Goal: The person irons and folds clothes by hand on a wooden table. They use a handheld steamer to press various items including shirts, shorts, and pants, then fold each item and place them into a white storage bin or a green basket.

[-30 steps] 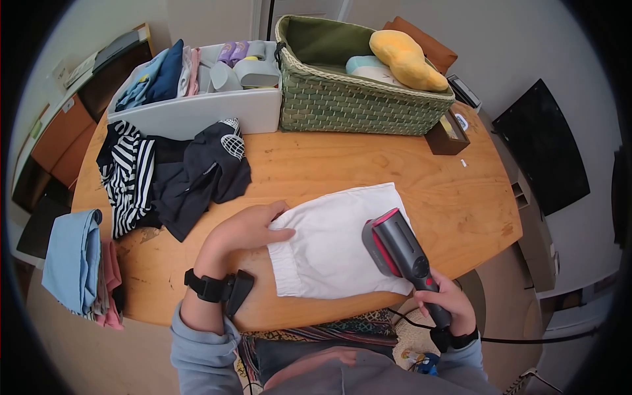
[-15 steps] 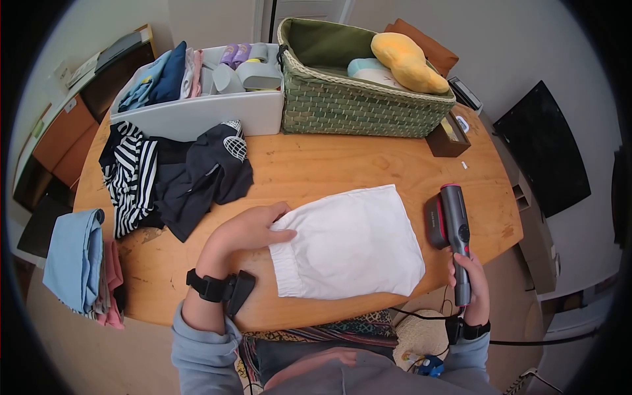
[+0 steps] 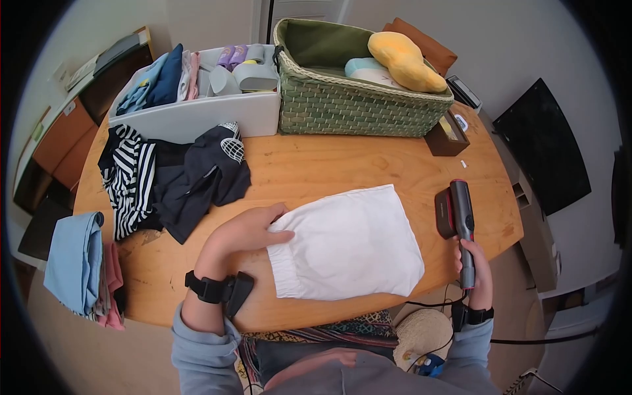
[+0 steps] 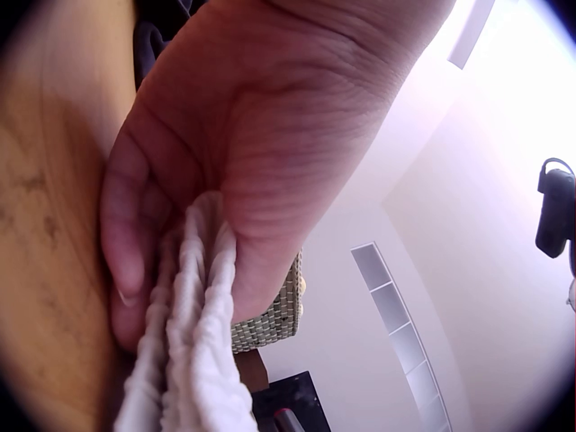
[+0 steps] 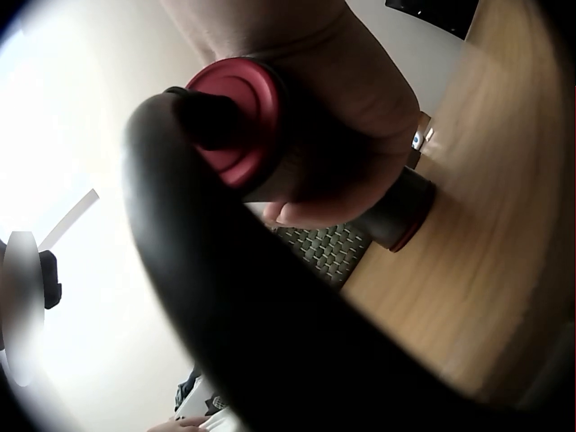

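White folded shorts (image 3: 349, 243) with an elastic waistband lie flat near the table's front edge. My left hand (image 3: 247, 229) pinches a corner of that waistband, and in the left wrist view its gathered layers (image 4: 202, 351) sit between thumb and fingers. To the right of the shorts, my right hand (image 3: 480, 270) grips the handle of a dark grey and red handheld garment steamer (image 3: 463, 210). Its head points away from me, over the table's right part. In the right wrist view a thick black cord (image 5: 243, 288) leaves the red handle end (image 5: 241, 99) and hides part of the scene.
A black-and-white striped garment (image 3: 131, 178) and a dark garment (image 3: 204, 178) lie at the left. Folded clothes (image 3: 76, 263) hang over the left edge. Behind stand a white bin (image 3: 197, 115), a green woven basket (image 3: 355, 105) and a small brown box (image 3: 447, 138).
My right hand has carried the steamer off the shorts to the right, then slightly farther right and away from me. My left hand keeps its hold on the waistband.
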The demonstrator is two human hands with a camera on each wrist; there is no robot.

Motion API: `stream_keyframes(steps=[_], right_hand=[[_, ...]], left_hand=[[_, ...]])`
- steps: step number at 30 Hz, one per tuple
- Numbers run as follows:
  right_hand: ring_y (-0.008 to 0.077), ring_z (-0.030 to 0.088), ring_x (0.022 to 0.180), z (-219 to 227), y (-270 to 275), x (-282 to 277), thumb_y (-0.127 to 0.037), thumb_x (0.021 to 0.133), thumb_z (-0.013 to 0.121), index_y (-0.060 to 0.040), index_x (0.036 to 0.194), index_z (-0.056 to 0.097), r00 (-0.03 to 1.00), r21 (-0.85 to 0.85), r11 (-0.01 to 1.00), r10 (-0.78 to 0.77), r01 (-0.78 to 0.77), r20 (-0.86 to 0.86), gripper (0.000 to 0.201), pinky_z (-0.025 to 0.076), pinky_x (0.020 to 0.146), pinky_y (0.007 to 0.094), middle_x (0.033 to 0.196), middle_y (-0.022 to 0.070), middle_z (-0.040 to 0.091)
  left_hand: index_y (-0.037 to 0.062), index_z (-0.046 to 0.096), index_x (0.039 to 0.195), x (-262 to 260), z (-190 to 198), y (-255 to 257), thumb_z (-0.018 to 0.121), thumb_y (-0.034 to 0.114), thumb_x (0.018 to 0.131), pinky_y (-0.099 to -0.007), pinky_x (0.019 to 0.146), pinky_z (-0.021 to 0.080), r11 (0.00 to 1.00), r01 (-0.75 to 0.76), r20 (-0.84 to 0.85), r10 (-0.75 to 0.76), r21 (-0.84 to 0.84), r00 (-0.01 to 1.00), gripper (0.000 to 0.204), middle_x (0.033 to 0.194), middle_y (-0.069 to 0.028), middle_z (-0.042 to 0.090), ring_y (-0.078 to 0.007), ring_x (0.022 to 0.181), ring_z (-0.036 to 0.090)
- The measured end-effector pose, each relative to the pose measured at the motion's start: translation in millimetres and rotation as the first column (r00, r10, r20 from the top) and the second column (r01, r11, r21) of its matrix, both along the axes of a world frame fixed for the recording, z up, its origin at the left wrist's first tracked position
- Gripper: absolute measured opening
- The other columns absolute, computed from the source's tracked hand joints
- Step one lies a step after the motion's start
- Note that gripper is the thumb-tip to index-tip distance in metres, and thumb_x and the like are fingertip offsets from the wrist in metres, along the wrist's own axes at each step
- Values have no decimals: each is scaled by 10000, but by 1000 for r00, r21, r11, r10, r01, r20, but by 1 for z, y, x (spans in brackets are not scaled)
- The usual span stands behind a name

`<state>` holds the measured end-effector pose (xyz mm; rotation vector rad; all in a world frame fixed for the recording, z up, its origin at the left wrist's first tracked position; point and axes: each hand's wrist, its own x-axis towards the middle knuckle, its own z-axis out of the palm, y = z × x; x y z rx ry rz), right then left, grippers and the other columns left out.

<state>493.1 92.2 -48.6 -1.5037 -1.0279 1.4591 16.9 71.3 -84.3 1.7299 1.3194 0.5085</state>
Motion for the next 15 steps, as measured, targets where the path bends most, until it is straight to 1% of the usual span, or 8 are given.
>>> stream_keyframes(steps=[2,4,8,10,12,13,14,15], right_hand=[[129,516,425,-4,13,12,-253,859,598,-8,1092,507,1000,0,1000,14,-14,-4,350,428,391,245,622,43,533],[131,515,424,-7,28,29,-256,857,600,-7,1106,507,989,-18,989,146,-146,37,365,428,392,239,626,47,542],[131,528,441,-1,43,33,-253,860,597,-3,1127,501,977,-14,986,169,-168,127,378,433,405,241,635,53,549],[137,518,423,4,43,29,-244,863,594,-18,1138,499,980,-25,990,138,-136,144,368,429,397,244,636,49,549],[167,584,579,14,40,24,-247,877,582,-18,1161,489,944,-73,992,121,-104,308,376,475,520,267,763,76,578],[167,584,579,10,40,25,-247,877,582,-18,1161,489,944,-73,992,120,-102,307,376,475,520,267,763,76,578],[195,591,712,6,39,25,-228,881,574,-17,1177,478,825,97,982,83,-165,560,376,477,626,288,849,102,576],[224,598,845,4,38,23,-209,886,566,-16,1194,467,650,239,934,-10,-266,760,376,479,732,308,936,128,574]], left_hand=[[-2,563,1043,0,-1,-1,630,315,822,-345,777,459,1000,-11,-6,11,4,1000,393,950,-190,639,-309,877,604],[-2,563,1045,-1,-1,-1,631,316,820,-343,775,459,1000,-7,2,7,3,1000,396,948,-187,639,-304,875,605],[-2,565,1046,0,0,-1,635,317,817,-334,775,458,1000,-6,12,6,1,1000,399,942,-178,641,-288,872,605],[-1,566,1046,0,0,0,636,316,816,-330,777,458,1000,-7,16,7,1,1000,398,943,-176,641,-286,873,605],[-1,567,1046,0,0,-1,637,314,816,-326,779,457,1000,-11,18,11,-1,1000,396,944,-175,641,-284,875,605],[-4,566,1047,0,-2,0,639,312,815,-320,780,456,1000,-13,29,13,1,999,398,945,-173,639,-273,875,604],[-6,566,1048,0,-3,0,641,309,814,-314,781,456,1000,-14,40,14,3,999,400,947,-171,638,-263,875,603],[-6,566,1048,1,-3,1,641,309,814,-314,781,456,1000,-13,38,13,3,999,400,947,-171,638,-263,875,603]])
